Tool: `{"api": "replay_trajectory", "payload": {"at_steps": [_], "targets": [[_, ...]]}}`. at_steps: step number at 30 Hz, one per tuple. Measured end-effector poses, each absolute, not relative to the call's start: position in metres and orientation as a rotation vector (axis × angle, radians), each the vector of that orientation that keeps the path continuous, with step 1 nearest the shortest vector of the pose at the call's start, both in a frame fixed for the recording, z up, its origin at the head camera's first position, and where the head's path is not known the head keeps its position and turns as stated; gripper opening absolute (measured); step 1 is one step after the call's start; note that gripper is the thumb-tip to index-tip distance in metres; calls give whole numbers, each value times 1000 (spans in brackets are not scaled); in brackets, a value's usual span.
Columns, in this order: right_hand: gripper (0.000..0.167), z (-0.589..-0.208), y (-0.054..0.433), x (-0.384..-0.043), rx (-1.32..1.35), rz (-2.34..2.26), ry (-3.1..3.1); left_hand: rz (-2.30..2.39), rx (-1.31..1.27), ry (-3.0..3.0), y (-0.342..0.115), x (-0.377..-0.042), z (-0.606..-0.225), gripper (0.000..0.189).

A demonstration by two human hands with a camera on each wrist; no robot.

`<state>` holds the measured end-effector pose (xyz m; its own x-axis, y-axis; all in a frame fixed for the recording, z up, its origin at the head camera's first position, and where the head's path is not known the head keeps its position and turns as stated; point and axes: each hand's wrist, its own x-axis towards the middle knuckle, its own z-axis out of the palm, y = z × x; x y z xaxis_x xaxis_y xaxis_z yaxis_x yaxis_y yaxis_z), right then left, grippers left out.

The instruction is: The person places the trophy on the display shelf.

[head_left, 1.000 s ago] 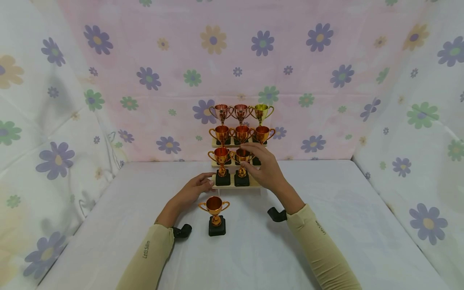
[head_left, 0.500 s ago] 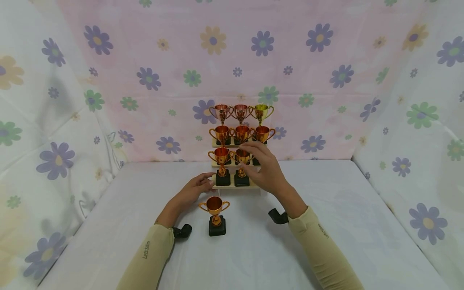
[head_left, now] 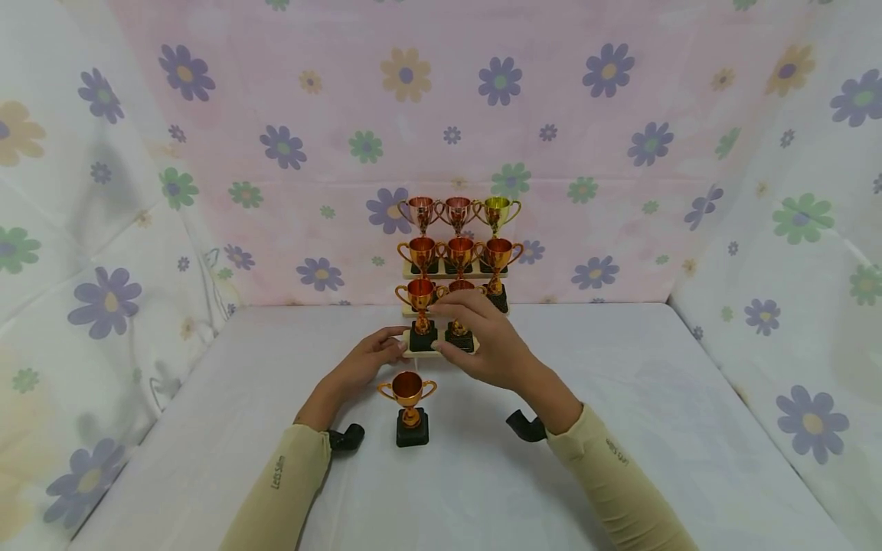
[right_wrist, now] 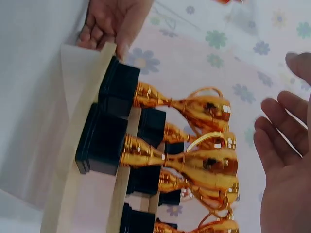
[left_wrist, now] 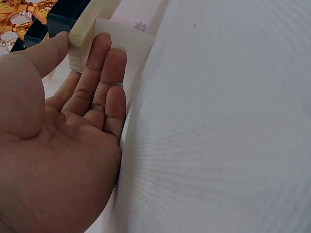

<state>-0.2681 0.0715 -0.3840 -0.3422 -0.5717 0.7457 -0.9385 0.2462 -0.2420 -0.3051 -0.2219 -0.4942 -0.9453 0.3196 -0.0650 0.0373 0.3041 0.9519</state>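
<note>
A tiered wooden stand (head_left: pixel 420 355) holds small two-handled trophy cups with black bases. My left hand (head_left: pixel 367 361) holds the left end of its lowest board; in the left wrist view the thumb presses the board's end (left_wrist: pixel 77 47) and the fingers lie below it. Two copper-gold trophies stand on that tier, a left trophy (head_left: pixel 423 335) and a right trophy (right_wrist: pixel 180 162). My right hand (head_left: pixel 491 343) hovers in front of the right one, fingers loosely bent, holding nothing; in the right wrist view a gap separates it from the cups. Another gold trophy (head_left: pixel 412 425) stands upright on the table between my forearms.
Behind, the middle tier carries orange-gold cups (head_left: pixel 498 252), and the top one has two pinkish cups (head_left: pixel 422 211) and a yellow-gold cup (head_left: pixel 497 213). White cloth (head_left: pixel 468 474) covers the table. Floral fabric (head_left: pixel 331 92) walls in the back and sides.
My right hand has come away from the right trophy on the lowest tier and dropped lower and nearer, fingers empty. The left hand stays at the stand's end.
</note>
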Motion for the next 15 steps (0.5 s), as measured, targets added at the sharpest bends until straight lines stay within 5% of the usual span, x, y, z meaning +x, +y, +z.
{"api": "replay_trajectory", "payload": {"at_steps": [15], "targets": [[57, -399, 50, -254, 1696, 839, -2154, 1656, 383, 2357, -225, -306, -496, 48]]}}
